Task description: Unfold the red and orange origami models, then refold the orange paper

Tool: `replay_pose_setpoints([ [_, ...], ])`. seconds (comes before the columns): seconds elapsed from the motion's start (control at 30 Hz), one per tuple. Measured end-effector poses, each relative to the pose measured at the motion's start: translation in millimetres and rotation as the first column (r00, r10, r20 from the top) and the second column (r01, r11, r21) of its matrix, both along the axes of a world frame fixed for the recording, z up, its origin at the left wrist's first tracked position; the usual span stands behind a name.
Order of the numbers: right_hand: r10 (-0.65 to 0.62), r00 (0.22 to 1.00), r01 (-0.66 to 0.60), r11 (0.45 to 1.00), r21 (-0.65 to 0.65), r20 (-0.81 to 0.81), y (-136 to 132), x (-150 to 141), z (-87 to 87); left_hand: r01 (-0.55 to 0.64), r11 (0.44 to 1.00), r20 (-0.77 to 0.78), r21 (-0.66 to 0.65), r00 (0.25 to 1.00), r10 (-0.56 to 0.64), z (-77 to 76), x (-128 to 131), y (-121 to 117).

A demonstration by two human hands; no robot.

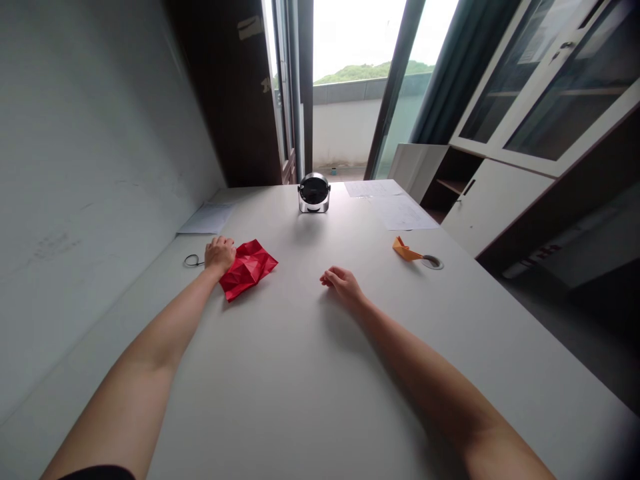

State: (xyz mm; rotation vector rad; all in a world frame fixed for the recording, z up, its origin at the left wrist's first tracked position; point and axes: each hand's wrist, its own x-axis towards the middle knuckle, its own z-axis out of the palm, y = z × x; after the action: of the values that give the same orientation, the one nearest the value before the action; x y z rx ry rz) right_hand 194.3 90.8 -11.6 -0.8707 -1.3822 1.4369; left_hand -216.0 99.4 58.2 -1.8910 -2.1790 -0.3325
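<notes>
A creased red sheet of paper (249,268) lies on the white table (300,373) at the left. My left hand (219,253) rests on its left edge with the fingers curled over the paper. My right hand (341,281) lies on the bare tabletop near the middle, fingers loosely curled, holding nothing. A folded orange paper shape (405,251) sits to the right, well beyond my right hand.
A small black and silver fan (314,192) stands at the far middle of the table. White sheets (401,212) lie at the far right, another sheet (206,219) at the far left. A dark loop (191,261) lies left of my left hand. A round cable hole (432,262) adjoins the orange shape.
</notes>
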Motion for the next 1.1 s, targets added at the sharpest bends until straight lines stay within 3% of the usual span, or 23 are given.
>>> replay_pose_setpoints([
  [0.17,-0.045,0.999,0.045,0.999,0.025,0.013,0,-5,0.5,0.167,0.966,0.073,-0.197,0.985,-0.155,-25.1,38,-9],
  [0.23,-0.134,0.989,0.128,0.986,0.108,0.054,5,0,4.0,0.167,0.955,0.144,-0.244,0.98,-0.134,-39.1,49,-11],
  [0.3,-0.308,0.941,0.269,0.931,0.247,0.139,16,16,9.7,0.123,0.955,0.201,-0.271,0.977,-0.069,-50.7,54,-11],
  [0.4,-0.65,0.71,0.466,0.722,0.511,0.27,40,67,17.3,0.083,0.957,0.236,-0.276,0.972,-0.016,-60.8,53,-9],
  [0.47,-0.829,0.463,0.525,0.541,0.657,0.313,54,111,16.8,0.082,0.958,0.237,-0.275,0.971,-0.015,-63.4,48,-8],
  [0.53,-0.906,0.197,0.577,0.416,0.703,0.374,64,150,11.0,0.075,0.957,0.225,-0.279,0.974,-0.011,-64.3,41,-9],
  [0.57,-0.905,0.101,0.618,0.382,0.687,0.412,67,165,6.9,0.068,0.957,0.217,-0.282,0.976,-0.005,-64.6,37,-10],
  [0.63,-0.857,0.037,0.703,0.387,0.596,0.514,70,184,-1.2,0.055,0.956,0.202,-0.288,0.979,0.005,-65.0,30,-12],
  [0.77,-0.773,0.137,0.716,0.509,0.477,0.619,75,188,-9.3,0.04,0.958,0.205,-0.285,0.979,0.02,-62.4,19,-19],
  [0.87,-0.762,0.172,0.679,0.551,0.486,0.624,78,181,-10.2,0.025,0.98,0.243,-0.196,0.97,0.024,-54.4,27,-24],
  [0.97,-0.751,0.291,0.602,0.625,0.497,0.592,77,164,-11.6,0.128,0.992,0.291,0.021,0.948,-0.128,-42.8,55,-28],
  [1.0,-0.738,0.355,0.551,0.661,0.509,0.573,75,155,-12.2,0.172,0.982,0.317,0.08,0.929,-0.189,-38.8,68,-30],
  [1.1,-0.692,0.452,0.427,0.722,0.544,0.563,63,114,-12.7,0.304,0.925,0.399,0.228,0.837,-0.373,-28.5,115,-36],
])
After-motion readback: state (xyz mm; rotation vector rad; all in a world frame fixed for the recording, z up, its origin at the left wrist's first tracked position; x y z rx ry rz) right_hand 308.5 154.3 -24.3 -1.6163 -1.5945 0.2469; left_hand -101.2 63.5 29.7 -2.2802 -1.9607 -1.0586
